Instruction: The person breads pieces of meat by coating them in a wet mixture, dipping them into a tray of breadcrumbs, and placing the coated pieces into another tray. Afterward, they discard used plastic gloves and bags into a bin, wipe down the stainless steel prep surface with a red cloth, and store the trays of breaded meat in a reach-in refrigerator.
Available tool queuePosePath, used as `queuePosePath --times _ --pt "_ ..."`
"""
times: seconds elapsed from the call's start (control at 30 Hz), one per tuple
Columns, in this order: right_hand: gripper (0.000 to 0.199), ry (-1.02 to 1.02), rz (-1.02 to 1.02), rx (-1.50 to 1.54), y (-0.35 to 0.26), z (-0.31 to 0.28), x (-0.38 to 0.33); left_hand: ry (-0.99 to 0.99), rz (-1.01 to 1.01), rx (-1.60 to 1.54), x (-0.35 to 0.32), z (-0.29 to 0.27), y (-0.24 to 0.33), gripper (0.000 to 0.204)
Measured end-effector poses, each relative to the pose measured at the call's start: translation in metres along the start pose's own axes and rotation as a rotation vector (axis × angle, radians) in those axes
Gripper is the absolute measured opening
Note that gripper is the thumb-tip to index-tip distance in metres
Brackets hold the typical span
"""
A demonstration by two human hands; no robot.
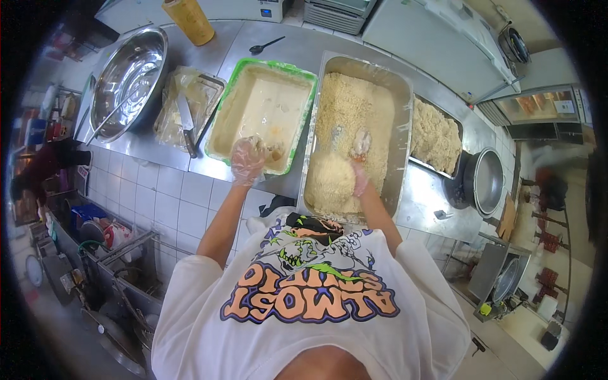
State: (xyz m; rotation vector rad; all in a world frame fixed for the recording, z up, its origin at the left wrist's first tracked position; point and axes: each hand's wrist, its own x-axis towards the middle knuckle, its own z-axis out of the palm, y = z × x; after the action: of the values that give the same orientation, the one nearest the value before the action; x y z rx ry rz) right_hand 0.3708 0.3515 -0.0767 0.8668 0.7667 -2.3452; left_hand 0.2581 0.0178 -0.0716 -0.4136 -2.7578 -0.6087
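My left hand point(247, 162), in a clear plastic glove, is over the near edge of a green-rimmed tub point(305, 120) of pale, runny batter point(261, 95). Batter coats its fingertips, so I cannot make out what, if anything, they hold. A batter-wet lump point(276, 156) is beside it. My right hand point(360, 178), also gloved, is low in a deep metal pan point(403, 82) of crumbs point(345, 95). Its fingers are hidden behind a heaped mound of pale crumbs point(330, 177). Just beyond it, a whitish piece with an orange-brown end point(361, 143) lies on the crumbs.
Left of the tub, a knife point(185, 117) lies on a plastic-covered tray point(166, 130), beside a large steel bowl point(130, 85). A dark spoon point(266, 45) lies behind. At right stand a tray of clumped crumbs point(436, 134) and a round metal pan point(488, 182).
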Motion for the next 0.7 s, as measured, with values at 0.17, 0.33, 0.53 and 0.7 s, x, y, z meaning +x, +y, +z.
queuePosePath --times 0.17,0.33,0.53,0.7 --pt "0.054 0.145 -0.210 0.045 -0.088 -0.024 -0.010 0.152 0.085 0.052 -0.008 0.013 -0.004 0.035" --pt "0.041 0.527 -0.767 -0.956 -0.119 -0.067 0.003 0.087 0.023 -0.040 -0.001 -0.004 0.006 0.027" --pt "0.035 0.650 -0.444 -2.509 -0.034 -0.100 -0.013 0.140 0.157 0.097 -0.008 0.003 -0.008 0.031" --pt "0.043 0.553 -0.299 -2.232 0.045 -0.158 -0.017 0.034 -0.008 -0.031 -0.004 0.012 -0.004 0.029"
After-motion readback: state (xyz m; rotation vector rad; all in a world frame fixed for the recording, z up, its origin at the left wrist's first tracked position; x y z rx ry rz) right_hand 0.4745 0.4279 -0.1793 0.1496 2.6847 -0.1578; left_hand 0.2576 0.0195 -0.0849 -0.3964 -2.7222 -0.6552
